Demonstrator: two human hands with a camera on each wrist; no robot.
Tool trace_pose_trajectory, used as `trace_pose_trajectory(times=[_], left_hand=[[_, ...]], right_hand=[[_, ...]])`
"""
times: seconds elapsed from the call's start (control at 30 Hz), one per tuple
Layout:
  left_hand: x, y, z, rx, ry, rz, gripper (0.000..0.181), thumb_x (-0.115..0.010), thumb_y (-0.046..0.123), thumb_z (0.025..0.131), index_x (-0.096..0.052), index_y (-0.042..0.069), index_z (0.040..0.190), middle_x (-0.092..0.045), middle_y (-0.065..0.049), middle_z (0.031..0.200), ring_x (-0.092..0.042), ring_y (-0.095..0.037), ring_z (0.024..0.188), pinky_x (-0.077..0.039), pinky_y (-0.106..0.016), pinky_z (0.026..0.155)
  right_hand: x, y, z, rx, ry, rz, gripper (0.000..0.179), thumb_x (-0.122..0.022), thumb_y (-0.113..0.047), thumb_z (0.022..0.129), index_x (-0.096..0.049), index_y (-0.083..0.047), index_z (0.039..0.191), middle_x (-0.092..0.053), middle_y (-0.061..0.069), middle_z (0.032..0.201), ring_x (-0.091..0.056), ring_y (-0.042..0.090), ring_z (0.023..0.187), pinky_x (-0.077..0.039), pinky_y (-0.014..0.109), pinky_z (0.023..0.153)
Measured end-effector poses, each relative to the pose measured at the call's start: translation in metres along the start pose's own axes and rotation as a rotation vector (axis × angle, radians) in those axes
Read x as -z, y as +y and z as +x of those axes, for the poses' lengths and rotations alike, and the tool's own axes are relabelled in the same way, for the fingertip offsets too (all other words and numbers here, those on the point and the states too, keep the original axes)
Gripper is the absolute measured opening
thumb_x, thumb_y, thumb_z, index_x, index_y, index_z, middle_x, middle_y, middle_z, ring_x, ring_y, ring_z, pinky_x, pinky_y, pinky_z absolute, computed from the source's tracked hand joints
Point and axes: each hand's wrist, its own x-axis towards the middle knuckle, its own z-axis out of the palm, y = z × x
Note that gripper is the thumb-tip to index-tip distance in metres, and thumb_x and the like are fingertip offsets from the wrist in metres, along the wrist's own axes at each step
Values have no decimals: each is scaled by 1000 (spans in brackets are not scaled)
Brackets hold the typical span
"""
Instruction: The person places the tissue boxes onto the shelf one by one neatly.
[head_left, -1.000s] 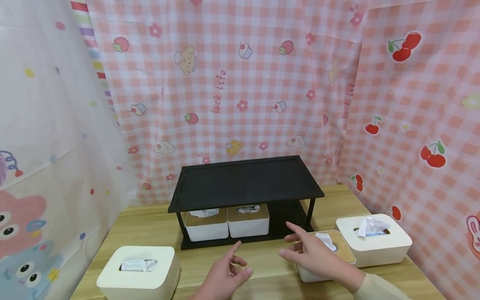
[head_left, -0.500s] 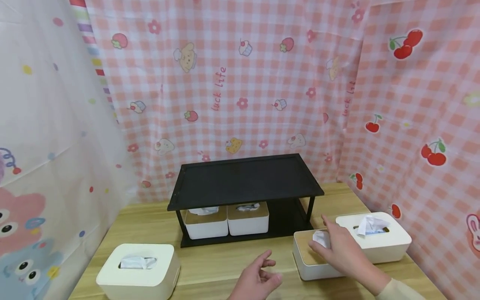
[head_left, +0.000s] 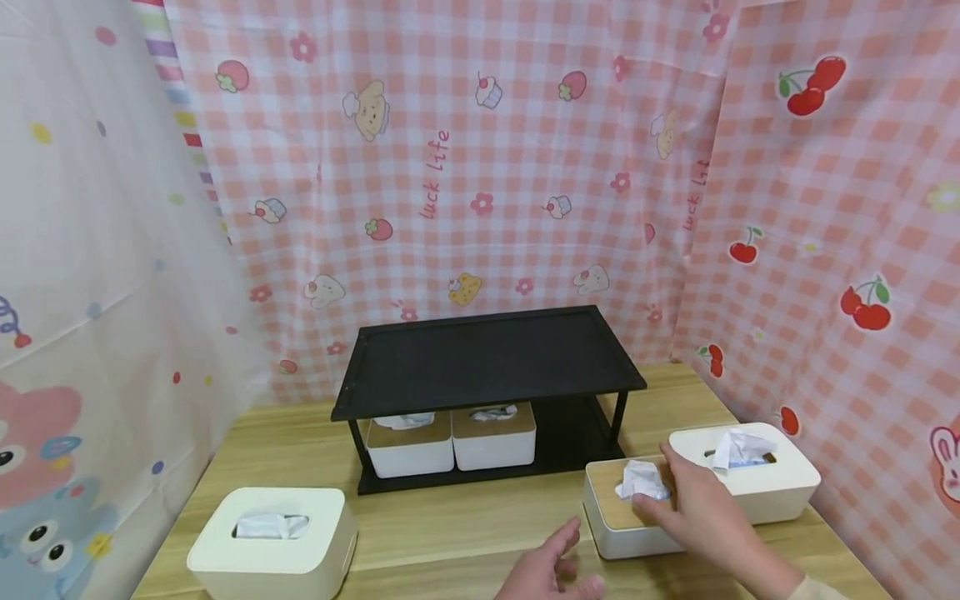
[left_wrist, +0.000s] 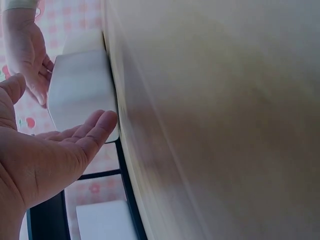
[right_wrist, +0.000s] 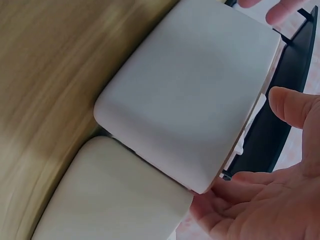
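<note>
A white tissue box with a wood-look lid (head_left: 617, 510) stands at the right of the table, a tissue sticking up from its slot. My right hand (head_left: 701, 504) is over its right end. In the right wrist view the thumb (right_wrist: 290, 106) is held above the lid, and the fingers (right_wrist: 235, 197) lie at the box's corner beside a cream tissue box (right_wrist: 115, 195); whether they touch is unclear. To the left of the wood-lidded box is my left hand (head_left: 551, 573), fingers fairly straight and apart from it. In the left wrist view its palm (left_wrist: 45, 160) holds nothing.
A black two-level rack (head_left: 487, 358) stands at the back. Two wood-lidded boxes (head_left: 411, 454) sit side by side on its lower shelf, at the left. Another cream tissue box (head_left: 273, 542) is at the table's left front. Patterned curtains (head_left: 480, 167) surround the wooden table.
My right hand has moved right, from the wood-lidded box's left side to its right end. My left hand has come rightward toward the same box. The boxes stay put.
</note>
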Motion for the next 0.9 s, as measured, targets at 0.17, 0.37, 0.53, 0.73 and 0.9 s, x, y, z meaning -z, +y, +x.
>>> trace_pose_trajectory(times=[0.17,0.37,0.53,0.73,0.9], left_hand=[[-5,1,4,-5,-1,46,85,-80,47,96,-43,8,163,-57,-19,158,-73,-31,122,-63,-46,94],[-8,2,8,17,-14,84,83,-80,48,95,-47,14,162,-61,-15,156,-74,-25,118,-63,-46,93],[-11,4,10,29,-16,74,81,-81,48,94,-49,17,161,-62,-13,154,-74,-22,115,-64,-45,92],[-13,6,10,36,-11,62,76,-83,40,95,-51,17,160,-62,-14,154,-73,-20,113,-63,-44,91],[-14,6,12,38,-18,77,72,-82,38,96,-53,19,158,-64,-11,152,-73,-18,110,-63,-43,91]], right_hand=[[-2,-2,-3,-19,2,-46,93,-87,-49,87,-52,12,149,-74,25,127,-67,51,118,-53,68,98],[-4,-3,-5,-48,-2,-62,95,-85,-51,88,-50,10,152,-72,24,134,-63,55,123,-50,72,97],[-5,-2,-7,-59,-4,-64,91,-85,-51,88,-53,9,149,-70,25,138,-61,55,125,-48,72,99],[-9,-1,-9,-23,20,-90,84,-84,-51,89,-59,9,143,-67,27,141,-62,54,126,-47,71,102],[-11,-1,-12,-4,45,-98,81,-85,-50,89,-61,8,141,-68,26,141,-62,52,125,-47,71,103]])
